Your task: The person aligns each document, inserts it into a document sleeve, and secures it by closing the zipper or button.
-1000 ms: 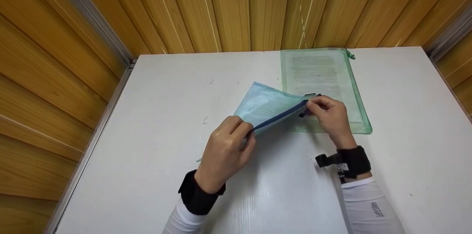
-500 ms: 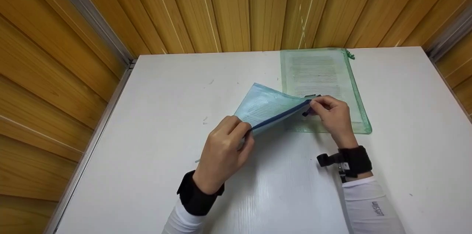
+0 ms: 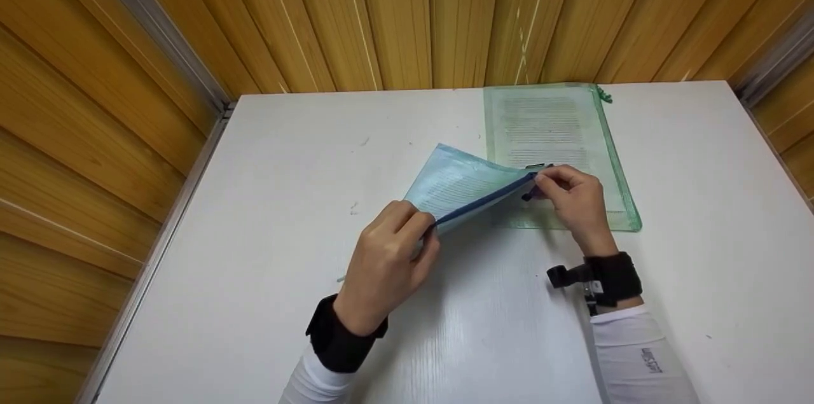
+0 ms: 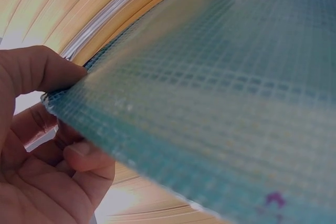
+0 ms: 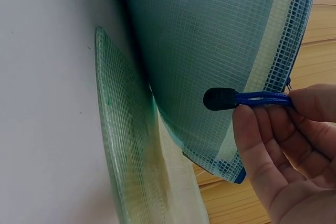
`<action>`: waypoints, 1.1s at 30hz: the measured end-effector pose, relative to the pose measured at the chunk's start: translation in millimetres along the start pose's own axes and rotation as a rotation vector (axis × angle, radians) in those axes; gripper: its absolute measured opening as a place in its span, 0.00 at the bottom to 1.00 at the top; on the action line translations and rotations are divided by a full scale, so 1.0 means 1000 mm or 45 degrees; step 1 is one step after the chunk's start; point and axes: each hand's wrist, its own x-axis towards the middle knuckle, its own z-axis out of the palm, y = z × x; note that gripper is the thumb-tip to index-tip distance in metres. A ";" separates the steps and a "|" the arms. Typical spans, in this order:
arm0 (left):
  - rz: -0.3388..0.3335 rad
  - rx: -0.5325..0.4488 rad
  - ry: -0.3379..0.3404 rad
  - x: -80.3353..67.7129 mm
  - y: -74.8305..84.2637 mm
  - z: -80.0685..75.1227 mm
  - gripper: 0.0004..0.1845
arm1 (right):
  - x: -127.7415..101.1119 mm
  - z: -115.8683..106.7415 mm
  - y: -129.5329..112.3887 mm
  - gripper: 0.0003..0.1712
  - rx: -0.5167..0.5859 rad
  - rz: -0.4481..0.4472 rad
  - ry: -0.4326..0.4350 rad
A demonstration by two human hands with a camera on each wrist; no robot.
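A light-blue mesh zipper pouch [image 3: 458, 176] with printed paper inside is raised at its near side, its dark-blue zipper edge [image 3: 480, 202] slanting up to the right. My left hand [image 3: 385, 264] pinches the left corner of that edge; in the left wrist view thumb and finger close on the mesh corner [image 4: 60, 100]. At the other end is my right hand [image 3: 577, 203]. Its thumb and fingers pinch the blue cord of the zipper pull [image 5: 262, 99], and the cord's black tab [image 5: 219, 99] sticks out past the fingertips.
A green mesh zipper pouch [image 3: 553, 118] with a printed sheet lies flat at the back right of the white table [image 3: 305, 156], partly under the blue pouch and right hand. Wood-patterned panels [image 3: 394, 16] wall the back and left. Black camera straps [image 3: 613, 280] circle both wrists.
My right hand has shifted slightly right with the zipper pull, and my left hand a touch left, early on. Over the last half second both hold nearly still.
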 end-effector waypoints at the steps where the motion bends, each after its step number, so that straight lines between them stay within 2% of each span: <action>1: 0.002 -0.001 0.001 0.000 0.000 0.000 0.10 | 0.000 0.000 0.000 0.10 -0.006 -0.002 0.005; 16: 0.048 0.013 0.048 0.000 -0.002 -0.001 0.12 | 0.002 -0.004 0.006 0.12 -0.067 0.034 0.028; 33: 0.020 0.007 0.042 0.000 -0.004 -0.003 0.10 | 0.005 -0.005 0.012 0.13 -0.020 0.082 0.027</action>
